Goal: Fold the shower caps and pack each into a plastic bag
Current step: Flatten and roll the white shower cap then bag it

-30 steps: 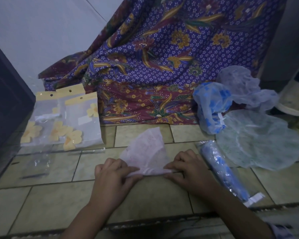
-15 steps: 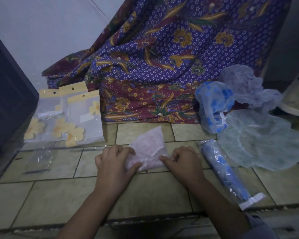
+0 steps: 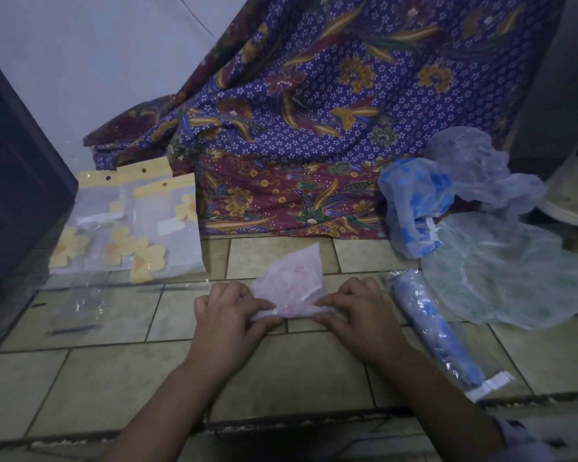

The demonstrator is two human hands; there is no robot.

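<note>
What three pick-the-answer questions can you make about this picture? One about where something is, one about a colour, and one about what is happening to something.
1. Where does the bagged blue roll lie?
A) on the patterned cloth
B) on the tiles beside the right hand
C) in a bucket

2. What colour are the flowers on the packets at the left?
A) red
B) green
C) yellow

3. How is the pink cap right now?
A) folded into a wedge, pinched by both hands
B) spread out round
C) sealed in a bag

Answers:
1 B, it lies on the floor just right of that hand.
2 C, yellow petals show on the clear packets.
3 A, the left hand and right hand pinch its lower edge.
</note>
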